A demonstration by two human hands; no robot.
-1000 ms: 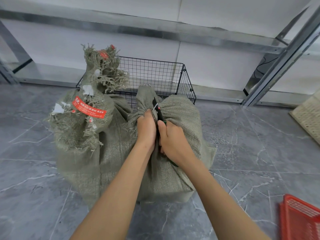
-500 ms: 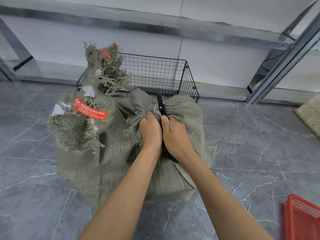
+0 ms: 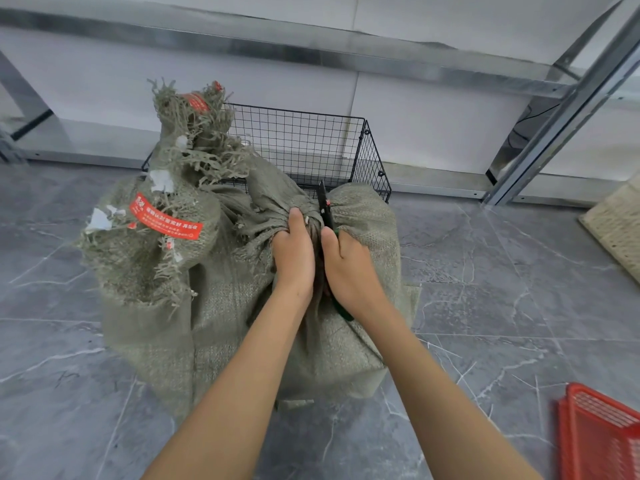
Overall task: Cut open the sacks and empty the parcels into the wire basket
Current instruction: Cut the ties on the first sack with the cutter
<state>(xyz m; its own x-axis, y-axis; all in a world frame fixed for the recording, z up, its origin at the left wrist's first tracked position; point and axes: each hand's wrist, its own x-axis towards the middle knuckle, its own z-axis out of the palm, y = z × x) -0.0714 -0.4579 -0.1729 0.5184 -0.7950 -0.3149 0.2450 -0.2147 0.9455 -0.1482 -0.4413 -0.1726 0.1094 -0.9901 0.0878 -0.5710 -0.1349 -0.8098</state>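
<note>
My left hand [image 3: 294, 258] is gripping the bunched neck of the green woven sack [image 3: 239, 327], which is standing on the floor [image 3: 491, 306] just before the wire basket [image 3: 311, 143], and my right hand [image 3: 349, 268] is holding a black cutting tool [image 3: 323, 206], its fingers curled round it, with the blade pointing up beside that neck.

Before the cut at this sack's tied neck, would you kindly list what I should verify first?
1. Left hand grips the gathered neck of the sack: ok.
2. Right hand holds the cutting tool, blade at the neck: ok.
3. Left fingers out of the blade's path: cannot tell, they curl into the fabric close beside it.
4. Wire basket stands just behind the sack: ok.
5. Sack opened: not ok, neck gathered tight.
</note>
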